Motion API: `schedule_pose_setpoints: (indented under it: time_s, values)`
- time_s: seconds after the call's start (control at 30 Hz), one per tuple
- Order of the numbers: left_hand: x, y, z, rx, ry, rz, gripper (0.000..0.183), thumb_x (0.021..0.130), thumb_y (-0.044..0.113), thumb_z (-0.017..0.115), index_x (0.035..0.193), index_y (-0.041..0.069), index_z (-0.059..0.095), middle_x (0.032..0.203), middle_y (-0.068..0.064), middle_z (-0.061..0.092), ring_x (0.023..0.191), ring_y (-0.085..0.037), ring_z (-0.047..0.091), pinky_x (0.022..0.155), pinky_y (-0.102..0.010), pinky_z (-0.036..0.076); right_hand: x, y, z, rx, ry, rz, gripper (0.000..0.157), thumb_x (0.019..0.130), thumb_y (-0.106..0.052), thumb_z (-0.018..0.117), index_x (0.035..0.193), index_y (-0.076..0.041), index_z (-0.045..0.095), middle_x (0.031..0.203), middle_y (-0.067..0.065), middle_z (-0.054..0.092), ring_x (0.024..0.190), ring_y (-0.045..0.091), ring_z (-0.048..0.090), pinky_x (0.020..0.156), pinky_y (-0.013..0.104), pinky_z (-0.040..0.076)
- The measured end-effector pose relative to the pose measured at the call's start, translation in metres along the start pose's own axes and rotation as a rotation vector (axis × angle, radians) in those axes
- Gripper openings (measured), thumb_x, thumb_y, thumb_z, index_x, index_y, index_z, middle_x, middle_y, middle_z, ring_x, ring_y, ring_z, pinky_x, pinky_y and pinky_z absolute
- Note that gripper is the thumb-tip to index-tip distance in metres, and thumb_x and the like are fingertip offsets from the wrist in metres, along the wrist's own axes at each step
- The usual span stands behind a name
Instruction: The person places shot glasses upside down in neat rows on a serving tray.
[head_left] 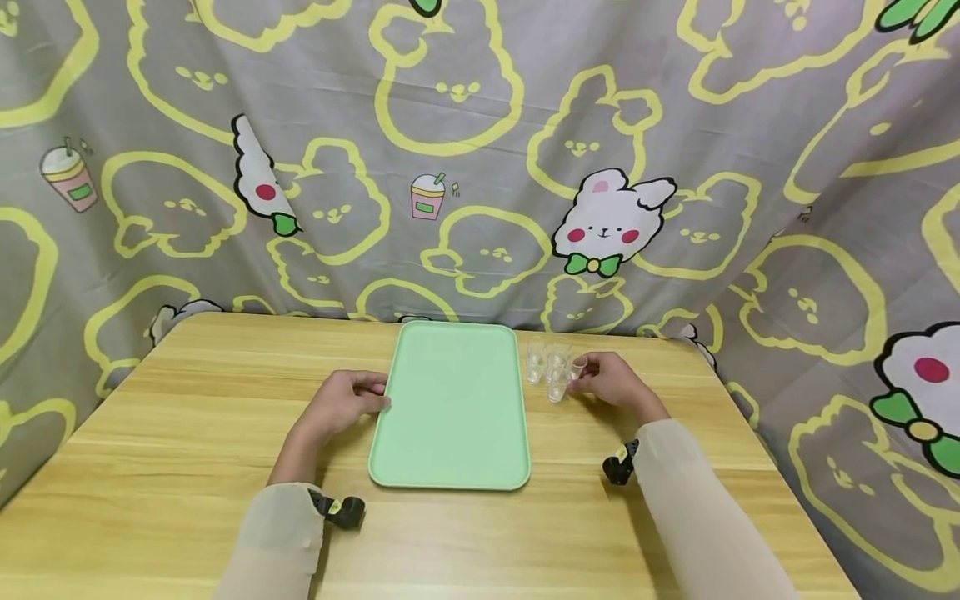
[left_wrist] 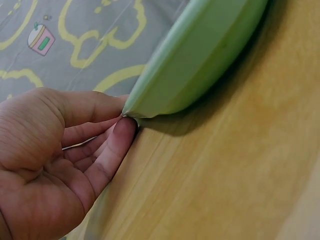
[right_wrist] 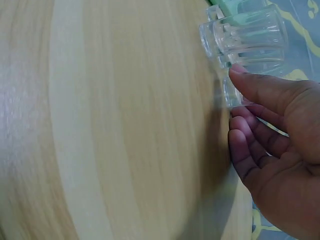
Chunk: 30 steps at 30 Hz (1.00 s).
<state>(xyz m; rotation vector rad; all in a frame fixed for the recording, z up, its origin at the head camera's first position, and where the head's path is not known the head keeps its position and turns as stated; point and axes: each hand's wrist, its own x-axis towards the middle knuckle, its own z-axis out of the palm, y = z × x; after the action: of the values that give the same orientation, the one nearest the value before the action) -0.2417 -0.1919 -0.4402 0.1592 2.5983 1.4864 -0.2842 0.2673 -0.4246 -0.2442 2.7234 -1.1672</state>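
A light green tray lies on the wooden table. At its left edge my left hand pinches the rim between thumb and forefinger; the tray's underside and side wall show close up in the left wrist view, beside the left hand. Several small clear shot glasses stand upright in a tight group just right of the tray. My right hand holds the rightmost glass between thumb and fingers. In the right wrist view, the right hand partly hides that glass, and other glasses stand behind it.
The wooden table reaches out on both sides of the tray and in front of it. A grey curtain with cartoon prints hangs close behind the table's back edge and along the right side. Both wrists carry small black cameras.
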Motion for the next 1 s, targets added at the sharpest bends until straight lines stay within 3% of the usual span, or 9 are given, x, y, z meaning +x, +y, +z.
schedule_pose_setpoints:
  time_s: [0.27,0.47,1.0]
  values:
    - [-0.001,-0.002,-0.003,-0.016,-0.004,-0.001,0.046,0.092,0.013,0.076,0.133,-0.004,0.064,0.115,-0.014,0.069,0.101,-0.024,0.064,0.086,-0.033,0.052,0.008,0.006,0.004,0.006,0.031,-0.01,0.03,0.09,-0.008,0.078,0.116,0.004,0.067,0.095,0.01,0.065,0.083,0.02,0.055,0.072,0.031,0.048]
    - [-0.004,-0.003,-0.001,-0.023,0.005,-0.007,0.046,0.091,0.012,0.076,0.133,-0.004,0.064,0.114,-0.014,0.069,0.1,-0.023,0.064,0.085,-0.031,0.052,0.009,0.009,0.007,0.065,0.061,0.019,0.031,0.088,-0.006,0.079,0.116,0.004,0.068,0.095,0.01,0.066,0.082,0.019,0.055,0.069,0.029,0.048]
    - [0.001,-0.003,0.003,-0.04,0.01,0.003,0.046,0.091,0.011,0.077,0.132,-0.004,0.065,0.112,-0.014,0.07,0.096,-0.02,0.065,0.082,-0.029,0.053,0.005,0.013,0.009,0.082,0.105,0.043,0.032,0.088,-0.01,0.081,0.114,0.005,0.07,0.093,0.009,0.066,0.081,0.017,0.056,0.069,0.025,0.049]
